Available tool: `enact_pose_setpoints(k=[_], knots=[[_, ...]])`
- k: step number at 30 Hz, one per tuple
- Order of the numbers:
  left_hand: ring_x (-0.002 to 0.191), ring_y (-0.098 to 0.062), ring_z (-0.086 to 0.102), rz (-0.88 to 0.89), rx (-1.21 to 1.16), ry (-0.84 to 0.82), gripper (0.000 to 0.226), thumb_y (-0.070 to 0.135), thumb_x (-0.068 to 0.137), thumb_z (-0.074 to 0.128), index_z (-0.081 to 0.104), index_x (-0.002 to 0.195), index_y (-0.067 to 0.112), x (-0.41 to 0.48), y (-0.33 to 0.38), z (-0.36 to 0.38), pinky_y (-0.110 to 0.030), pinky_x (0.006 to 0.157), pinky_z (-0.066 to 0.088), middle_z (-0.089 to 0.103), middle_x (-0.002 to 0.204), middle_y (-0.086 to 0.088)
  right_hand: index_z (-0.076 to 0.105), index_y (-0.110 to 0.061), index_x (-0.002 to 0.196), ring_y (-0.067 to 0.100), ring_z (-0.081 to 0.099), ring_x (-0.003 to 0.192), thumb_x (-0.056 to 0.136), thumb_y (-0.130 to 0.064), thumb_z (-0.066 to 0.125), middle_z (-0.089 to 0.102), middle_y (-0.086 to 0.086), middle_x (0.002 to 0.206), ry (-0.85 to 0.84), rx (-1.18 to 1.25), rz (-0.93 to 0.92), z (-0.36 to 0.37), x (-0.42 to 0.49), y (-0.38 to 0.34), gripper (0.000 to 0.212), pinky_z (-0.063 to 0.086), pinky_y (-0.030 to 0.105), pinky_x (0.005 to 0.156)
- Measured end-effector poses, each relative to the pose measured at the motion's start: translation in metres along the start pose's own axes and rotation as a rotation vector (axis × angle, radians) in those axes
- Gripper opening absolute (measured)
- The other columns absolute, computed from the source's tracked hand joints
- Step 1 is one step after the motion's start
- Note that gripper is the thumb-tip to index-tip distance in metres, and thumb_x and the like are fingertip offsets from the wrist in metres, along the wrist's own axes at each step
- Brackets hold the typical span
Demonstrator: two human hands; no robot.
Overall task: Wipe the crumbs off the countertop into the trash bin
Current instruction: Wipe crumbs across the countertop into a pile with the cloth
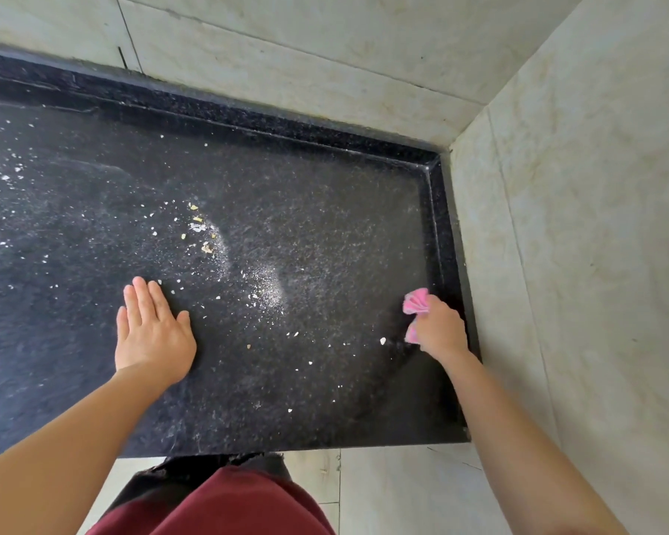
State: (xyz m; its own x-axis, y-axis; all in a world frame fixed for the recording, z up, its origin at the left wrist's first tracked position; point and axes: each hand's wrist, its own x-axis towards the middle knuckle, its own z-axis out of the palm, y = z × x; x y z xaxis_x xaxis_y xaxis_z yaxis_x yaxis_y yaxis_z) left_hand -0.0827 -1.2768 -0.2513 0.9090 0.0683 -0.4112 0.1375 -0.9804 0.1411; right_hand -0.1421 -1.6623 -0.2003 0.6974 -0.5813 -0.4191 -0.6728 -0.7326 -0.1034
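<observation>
The right hand grips a soft, bunched pink cloth; the left hand lies flat and empty on the desk. The crumbs look light, easily scattered

Kitchen corner: black granite countertop against tiled walls.
</observation>
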Motion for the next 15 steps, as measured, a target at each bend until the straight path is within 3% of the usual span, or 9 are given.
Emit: enact_pose_setpoints(k=[2,3,5,7,11,15], knots=[[0.146,-0.028,-0.016,-0.005,-0.002,-0.011,0.065,0.036,0.099,0.012,-0.011,0.148,0.0,0.0,0.0,-0.002,-0.04,0.12,-0.004,-0.018,0.158,-0.015,0.053,-0.017,0.116,0.026,0.065,0.076,0.092,-0.012,0.046,0.067,0.007,0.094,-0.029,-0.027,-0.078,-0.015,0.0,0.011,0.025,0.052,0.034,0.065],[0.146,-0.027,-0.016,-0.007,-0.002,-0.016,0.065,0.036,0.099,0.012,-0.011,0.148,0.0,0.0,0.001,-0.002,-0.04,0.12,-0.004,-0.018,0.158,-0.015,0.051,-0.017,0.12,0.026,0.062,0.075,0.092,-0.011,0.045,0.065,0.005,0.09,0.02,-0.081,-0.093,-0.02,0.003,0.019,0.029,0.049,0.034,0.063],[0.146,-0.027,-0.016,-0.014,0.0,-0.021,0.065,0.036,0.1,0.013,-0.011,0.148,0.001,0.001,0.001,-0.002,-0.04,0.12,-0.005,-0.018,0.158,-0.015,0.042,-0.019,0.135,0.029,0.062,0.082,0.092,-0.01,0.046,0.065,0.008,0.092,0.099,-0.216,-0.069,-0.022,0.004,0.026,0.044,0.047,0.035,0.066],[0.146,-0.027,-0.016,-0.018,0.01,-0.024,0.065,0.036,0.1,0.013,-0.012,0.148,0.001,0.002,0.0,-0.002,-0.039,0.12,-0.005,-0.018,0.158,-0.015,0.035,-0.02,0.143,0.034,0.063,0.096,0.092,-0.012,0.048,0.066,0.014,0.106,0.09,-0.266,-0.021,-0.011,-0.006,0.018,0.054,0.049,0.037,0.076],[0.146,-0.027,-0.015,-0.01,0.004,-0.028,0.065,0.036,0.099,0.014,-0.01,0.149,0.001,0.002,0.0,-0.002,-0.04,0.12,-0.004,-0.017,0.158,-0.015,0.047,-0.027,0.131,0.039,0.061,0.096,0.085,-0.007,0.049,0.065,0.017,0.102,0.166,0.069,0.069,0.024,-0.039,-0.024,0.051,0.043,0.034,0.071],[0.146,-0.027,-0.015,-0.003,0.012,-0.028,0.066,0.037,0.099,0.013,-0.01,0.149,0.001,0.001,-0.001,-0.003,-0.04,0.12,-0.003,-0.016,0.158,-0.015,0.047,-0.036,0.132,0.037,0.062,0.096,0.086,-0.01,0.044,0.066,0.014,0.104,0.013,0.123,-0.231,0.048,-0.073,-0.076,0.053,0.046,0.037,0.078]])
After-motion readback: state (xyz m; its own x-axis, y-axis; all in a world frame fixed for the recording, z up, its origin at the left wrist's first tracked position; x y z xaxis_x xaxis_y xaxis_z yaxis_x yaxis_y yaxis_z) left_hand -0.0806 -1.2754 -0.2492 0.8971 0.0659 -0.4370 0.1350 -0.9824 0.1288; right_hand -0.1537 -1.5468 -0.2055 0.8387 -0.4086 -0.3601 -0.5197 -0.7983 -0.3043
